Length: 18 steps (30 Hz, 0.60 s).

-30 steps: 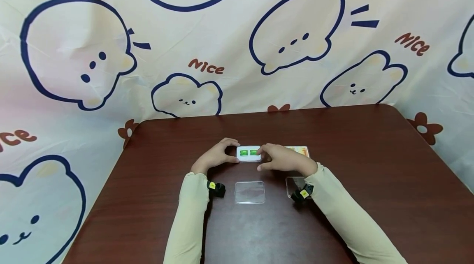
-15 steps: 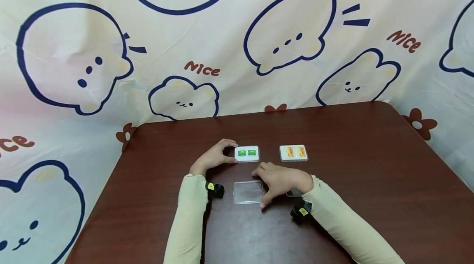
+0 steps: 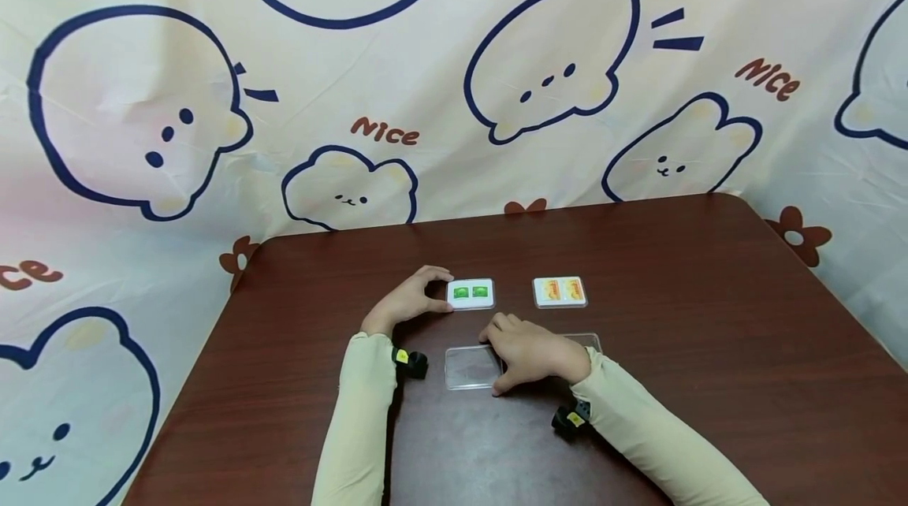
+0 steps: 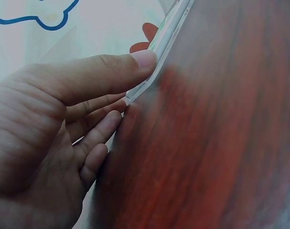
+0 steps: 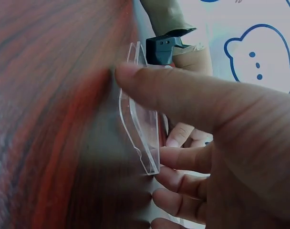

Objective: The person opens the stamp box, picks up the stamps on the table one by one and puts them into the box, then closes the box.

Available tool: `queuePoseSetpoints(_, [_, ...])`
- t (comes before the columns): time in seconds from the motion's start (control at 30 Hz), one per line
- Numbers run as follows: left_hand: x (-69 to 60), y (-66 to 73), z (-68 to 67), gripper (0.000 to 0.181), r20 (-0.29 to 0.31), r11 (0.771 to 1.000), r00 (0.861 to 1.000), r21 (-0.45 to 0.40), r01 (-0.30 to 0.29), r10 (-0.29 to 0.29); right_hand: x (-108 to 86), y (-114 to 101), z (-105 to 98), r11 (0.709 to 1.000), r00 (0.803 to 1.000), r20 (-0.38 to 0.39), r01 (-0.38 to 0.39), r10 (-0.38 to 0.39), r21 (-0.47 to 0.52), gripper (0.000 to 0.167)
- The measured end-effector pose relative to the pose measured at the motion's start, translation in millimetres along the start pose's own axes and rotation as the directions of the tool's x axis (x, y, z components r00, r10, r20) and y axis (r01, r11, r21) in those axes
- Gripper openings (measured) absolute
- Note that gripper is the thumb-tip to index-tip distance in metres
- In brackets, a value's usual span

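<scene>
On the table, a flat clear case with a white insert and two green pieces (image 3: 471, 294) lies at the far middle. My left hand (image 3: 404, 301) holds its left end, thumb on the near edge and fingers at the far edge; the case's edge (image 4: 172, 36) also shows in the left wrist view. Nearer to me is a transparent plastic lid (image 3: 467, 369). My right hand (image 3: 535, 350) grips its right end between thumb and fingers, covering part of it. In the right wrist view, the lid (image 5: 144, 124) lies flat, seen edge-on.
A similar case with two orange pieces (image 3: 560, 292) lies right of the green one. A second clear lid (image 3: 590, 340) is partly hidden behind my right wrist. The brown table (image 3: 681, 317) ends at a cartoon-printed cloth (image 3: 454, 80) hanging behind it.
My right hand has left the green-piece case, moved toward me, and come round the right end of the clear lid. The left hand stays on the case.
</scene>
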<state>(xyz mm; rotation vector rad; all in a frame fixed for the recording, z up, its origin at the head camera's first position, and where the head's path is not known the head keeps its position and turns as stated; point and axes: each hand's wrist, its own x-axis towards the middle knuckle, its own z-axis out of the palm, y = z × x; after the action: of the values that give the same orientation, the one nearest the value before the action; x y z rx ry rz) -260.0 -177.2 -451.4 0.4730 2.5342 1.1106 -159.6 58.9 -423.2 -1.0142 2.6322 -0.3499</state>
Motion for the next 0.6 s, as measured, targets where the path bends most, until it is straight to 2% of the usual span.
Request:
queuePoseSetpoints(0.23, [-0.3,-1.2,-1.2,0.052,0.001,1.0,1.0,0.0,0.001,-0.001,5.1,-1,0,0.999,0.999,0.016,-0.044,0.044,0.003,0.06])
queuePoseSetpoints(0.37, [-0.6,-1.9,-1.9,0.053,-0.003,1.0,1.0,0.001,-0.007,0.007,6.9,0,-1,0.999,0.999,-0.005,-0.036,0.036,0.014,0.058])
queuePoseSetpoints(0.6, [-1.7,-2.3,-1.0,0.052,-0.003,1.0,1.0,0.018,-0.016,0.016,7.9,9,1,0.995,0.999,-0.03,-0.037,0.04,0.09,0.055])
